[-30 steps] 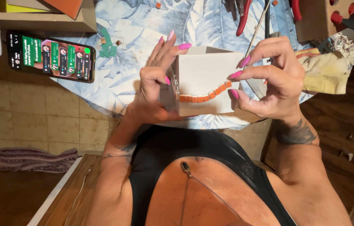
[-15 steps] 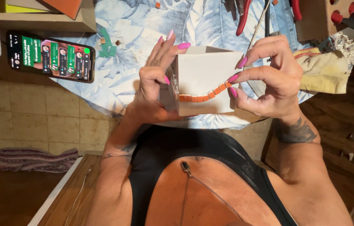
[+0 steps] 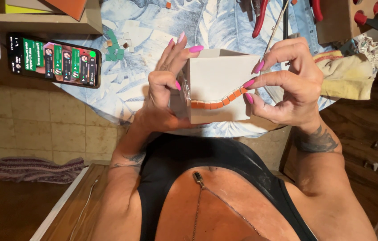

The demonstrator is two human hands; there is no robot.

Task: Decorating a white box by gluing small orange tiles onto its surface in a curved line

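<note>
Head view: I see the left hand [image 3: 164,96] gripping the white box [image 3: 220,85] above the worktop [image 3: 144,76]. The right hand [image 3: 287,87] pinches the orange tile row [image 3: 219,101]'s end. My judgement: press each tile flat, keep the spacing even, keep the box steady.

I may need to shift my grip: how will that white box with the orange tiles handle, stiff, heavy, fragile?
The white box probably stays stiff: its flat faces hold shape between the left hand and right hand. It seems fairly light, held by fingertips. The orange tiles form a thin row that rough pressing might dislodge.
</note>
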